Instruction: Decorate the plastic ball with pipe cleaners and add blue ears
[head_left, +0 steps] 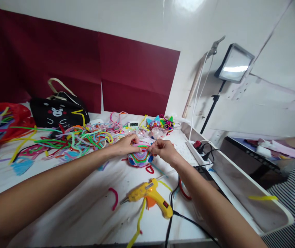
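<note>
A rounded craft piece (pixel 140 159), striped with rainbow pipe cleaners and blue at its lower sides, rests on the white table. My left hand (pixel 127 144) grips its upper left part, thumb on top and fingers curled behind. At its upper right, my right hand (pixel 163 150) is closed, thumb and index finger pinched together at the edge; whatever is between them is too small to make out. Just below the piece lies a small red pipe-cleaner loop (pixel 149 169). Nearer to me is a yellow glue gun (pixel 151 196) on its side, nozzle pointing left.
Loose pipe cleaners (pixel 85 139) are heaped at the left, by a black bag (pixel 59 112) and a red bag (pixel 20 119). Behind the hands stand a small clock (pixel 133 124) and finished-looking crafts (pixel 160 123). A power strip (pixel 198 151) and black cables lie right.
</note>
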`<state>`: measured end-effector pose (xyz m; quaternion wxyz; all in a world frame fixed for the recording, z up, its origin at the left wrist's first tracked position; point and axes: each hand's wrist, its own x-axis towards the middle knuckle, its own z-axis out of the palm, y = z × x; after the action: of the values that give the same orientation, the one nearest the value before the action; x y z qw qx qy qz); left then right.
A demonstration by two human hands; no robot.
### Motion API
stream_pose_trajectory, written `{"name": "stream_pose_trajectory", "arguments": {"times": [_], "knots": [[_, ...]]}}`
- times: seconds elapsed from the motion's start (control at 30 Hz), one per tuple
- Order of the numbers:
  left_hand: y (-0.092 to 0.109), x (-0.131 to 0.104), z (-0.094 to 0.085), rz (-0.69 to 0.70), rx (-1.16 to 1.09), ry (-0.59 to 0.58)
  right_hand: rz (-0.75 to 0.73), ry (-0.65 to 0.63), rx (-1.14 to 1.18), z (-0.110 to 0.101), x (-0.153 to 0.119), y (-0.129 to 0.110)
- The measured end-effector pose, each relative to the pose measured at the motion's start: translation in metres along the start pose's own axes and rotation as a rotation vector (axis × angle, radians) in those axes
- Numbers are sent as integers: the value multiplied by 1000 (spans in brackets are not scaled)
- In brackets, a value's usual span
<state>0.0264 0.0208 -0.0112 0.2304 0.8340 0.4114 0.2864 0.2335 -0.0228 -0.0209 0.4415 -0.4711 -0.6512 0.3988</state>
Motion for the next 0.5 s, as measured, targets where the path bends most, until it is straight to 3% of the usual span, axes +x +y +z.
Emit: {"name": "stream_pose_trajectory", "arguments": {"times": [0.5], "knots": [[3,-6,3,-35,-133,27,-71,-9,-130,8,8,19]]}}
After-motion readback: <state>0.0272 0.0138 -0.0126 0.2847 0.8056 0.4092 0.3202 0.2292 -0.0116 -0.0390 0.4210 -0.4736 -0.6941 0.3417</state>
